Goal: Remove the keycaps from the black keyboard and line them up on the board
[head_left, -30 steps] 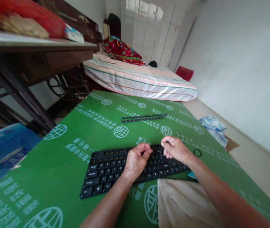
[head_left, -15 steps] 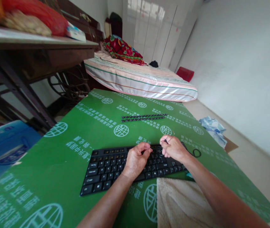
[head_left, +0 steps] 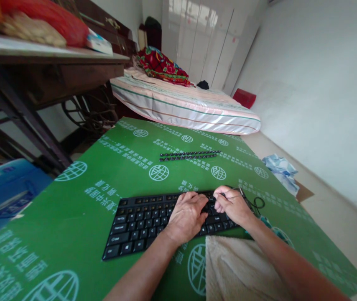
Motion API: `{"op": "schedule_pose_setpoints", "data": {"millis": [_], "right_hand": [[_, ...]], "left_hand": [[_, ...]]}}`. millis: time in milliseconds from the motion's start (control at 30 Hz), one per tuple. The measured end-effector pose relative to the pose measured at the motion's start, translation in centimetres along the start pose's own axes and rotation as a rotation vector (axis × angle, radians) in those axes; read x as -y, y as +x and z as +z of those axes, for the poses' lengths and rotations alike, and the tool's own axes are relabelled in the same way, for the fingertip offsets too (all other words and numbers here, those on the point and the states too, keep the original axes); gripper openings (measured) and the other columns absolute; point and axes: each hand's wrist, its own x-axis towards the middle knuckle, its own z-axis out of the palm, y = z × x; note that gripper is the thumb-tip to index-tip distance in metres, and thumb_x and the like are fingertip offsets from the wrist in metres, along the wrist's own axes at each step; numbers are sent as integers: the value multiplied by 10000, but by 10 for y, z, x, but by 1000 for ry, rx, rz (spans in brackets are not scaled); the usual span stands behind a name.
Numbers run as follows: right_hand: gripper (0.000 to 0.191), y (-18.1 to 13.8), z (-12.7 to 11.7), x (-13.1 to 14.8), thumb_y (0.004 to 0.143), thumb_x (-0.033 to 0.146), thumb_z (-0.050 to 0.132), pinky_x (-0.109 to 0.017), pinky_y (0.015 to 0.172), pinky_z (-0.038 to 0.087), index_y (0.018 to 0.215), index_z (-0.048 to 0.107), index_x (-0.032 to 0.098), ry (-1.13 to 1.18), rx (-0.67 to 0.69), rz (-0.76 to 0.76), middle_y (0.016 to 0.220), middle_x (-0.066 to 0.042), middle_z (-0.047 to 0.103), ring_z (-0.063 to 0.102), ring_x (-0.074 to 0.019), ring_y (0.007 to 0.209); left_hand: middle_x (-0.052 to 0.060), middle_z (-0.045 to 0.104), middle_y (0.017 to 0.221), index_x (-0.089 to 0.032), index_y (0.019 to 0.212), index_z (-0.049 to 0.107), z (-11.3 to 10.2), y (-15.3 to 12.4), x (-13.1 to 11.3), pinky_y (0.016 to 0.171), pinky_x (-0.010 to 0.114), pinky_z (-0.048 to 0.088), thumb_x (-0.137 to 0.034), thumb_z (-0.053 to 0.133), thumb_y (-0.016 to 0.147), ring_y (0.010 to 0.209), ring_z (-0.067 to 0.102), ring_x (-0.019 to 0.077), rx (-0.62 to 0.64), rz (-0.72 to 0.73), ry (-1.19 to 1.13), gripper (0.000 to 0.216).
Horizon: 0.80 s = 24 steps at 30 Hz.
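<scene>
Black keyboard [head_left: 141, 221] flat on green board [head_left: 72, 209], near front edge. Left hand [head_left: 187, 215] palm-down on keys, fingers loosely bent, gripping nothing. Right hand [head_left: 233, 205] just beside it at top key row, fingertips bunched; can't tell if anything pinched. Keycap strips [head_left: 191, 155] further back.

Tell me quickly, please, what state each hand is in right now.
Left hand: open, palm down on the keyboard, holding nothing.
Right hand: pinched shut over the keyboard; whether it holds anything cannot be told.
</scene>
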Motion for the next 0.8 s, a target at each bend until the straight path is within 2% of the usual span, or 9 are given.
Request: {"op": "schedule_pose_setpoints", "data": {"millis": [133,400,567,800], "right_hand": [[203,-4,6,-6,811,377,440,-221,473,470,774,522,194,31,-75,26,531,19,584,570,-119,457],[253,-14,12,-11,861,422,392,-235,512,464,819,532,216,-88,-135,-70,579,2,605,569,-131,487],[232,-10,7,-11,853,399,407,-232,524,464,819,533,208,-80,-96,-79,586,1,612,573,-126,501],[194,-5,1,-10,811,372,442,-210,454,451,770,506,195,111,-37,31,537,18,595,559,-112,456]], "left_hand": [[40,633,1141,-235,1081,589,1,-1,-1,946,418,345,-164,579,750,1099,473,248,18,20,30,339],[34,641,1135,-248,1061,615,1,0,1,943,423,333,-166,570,756,1093,480,244,28,24,28,318],[29,643,1135,-246,1046,622,-1,2,-1,940,425,334,-158,579,744,1090,489,246,37,9,5,317],[20,639,1148,-241,1051,617,-1,3,1,942,421,329,-150,600,733,1087,491,240,42,2,0,331]]}}
